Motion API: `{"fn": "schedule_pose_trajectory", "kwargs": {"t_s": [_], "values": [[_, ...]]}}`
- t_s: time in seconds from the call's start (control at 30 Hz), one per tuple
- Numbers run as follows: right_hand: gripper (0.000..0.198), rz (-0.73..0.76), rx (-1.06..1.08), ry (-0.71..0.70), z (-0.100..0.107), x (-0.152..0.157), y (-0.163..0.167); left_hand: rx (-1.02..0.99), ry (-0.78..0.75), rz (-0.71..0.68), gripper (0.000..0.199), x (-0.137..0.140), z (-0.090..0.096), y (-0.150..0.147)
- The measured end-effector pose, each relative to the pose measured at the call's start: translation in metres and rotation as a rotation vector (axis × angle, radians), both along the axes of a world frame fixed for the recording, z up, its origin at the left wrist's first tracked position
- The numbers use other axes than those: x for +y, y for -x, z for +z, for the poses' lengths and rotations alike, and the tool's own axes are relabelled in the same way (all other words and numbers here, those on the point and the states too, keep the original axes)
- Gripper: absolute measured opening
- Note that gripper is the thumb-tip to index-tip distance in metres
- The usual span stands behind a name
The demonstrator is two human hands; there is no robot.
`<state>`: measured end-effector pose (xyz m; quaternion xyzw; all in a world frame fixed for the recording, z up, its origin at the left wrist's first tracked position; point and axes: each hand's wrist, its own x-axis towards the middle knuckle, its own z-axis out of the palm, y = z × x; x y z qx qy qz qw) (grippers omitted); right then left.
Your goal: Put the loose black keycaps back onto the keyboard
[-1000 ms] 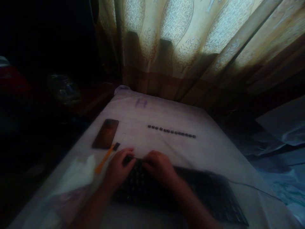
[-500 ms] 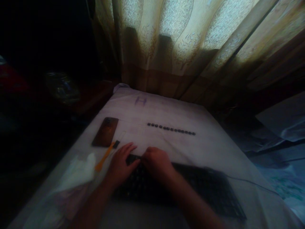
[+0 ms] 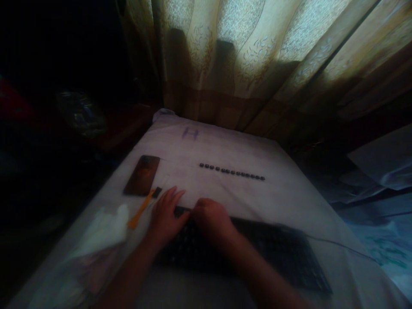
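A black keyboard [image 3: 264, 242] lies across the near part of the cloth-covered table, under both hands. My left hand [image 3: 167, 213] rests at its upper left corner with the fingers stretched out and the thumb reaching toward the right hand. My right hand [image 3: 210, 216] is closed over the keyboard's top edge, fingertips curled down beside that thumb. Whatever its fingers pinch is hidden by the hand and the dim light. Beyond the keyboard, several small black keycaps [image 3: 232, 172] lie in a row on the cloth.
A brown phone [image 3: 141, 175] lies at the left, beside an orange-handled brush [image 3: 140, 209] with a dark head. Crumpled white cloth or plastic [image 3: 106, 229] sits at the near left. The keyboard's cable [image 3: 341, 246] runs off right. A patterned curtain [image 3: 244, 56] hangs behind the table.
The view has shifted slightly. My left hand's fingers are a little more raised and spread; my right hand stays closed at nearly the same place on the keyboard.
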<state>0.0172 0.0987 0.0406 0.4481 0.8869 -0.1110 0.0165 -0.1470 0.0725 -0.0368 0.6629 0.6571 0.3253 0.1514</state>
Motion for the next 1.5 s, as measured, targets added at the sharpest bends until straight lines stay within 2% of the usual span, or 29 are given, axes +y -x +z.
{"fn": "schedule_pose_trajectory", "kwargs": {"t_s": [0.17,0.33,0.53,0.77,1.0,1.3,1.5], "values": [[0.019,-0.121,0.300,0.134,-0.007,0.004,-0.018,-0.016,-0.009,-0.014,0.054,-0.001,0.002,0.001],[0.019,-0.238,0.392,0.121,-0.012,0.008,-0.035,-0.057,-0.027,-0.023,0.053,-0.001,0.002,0.002],[0.019,-0.299,0.309,0.018,-0.016,0.028,-0.051,-0.157,-0.072,-0.017,0.043,-0.002,0.005,0.006],[0.023,-0.367,0.172,-0.169,-0.020,0.089,-0.051,-0.276,-0.129,0.003,0.033,-0.004,0.015,0.014],[0.025,-0.338,0.137,-0.264,-0.025,0.135,-0.034,-0.394,-0.104,0.034,0.028,-0.004,0.010,0.015],[0.029,-0.273,0.108,-0.295,-0.029,0.155,-0.013,-0.408,-0.089,0.031,0.028,-0.005,0.008,0.016],[0.022,-0.244,0.107,-0.301,-0.032,0.157,-0.007,-0.399,-0.100,0.036,0.027,-0.004,0.006,0.016]]}}
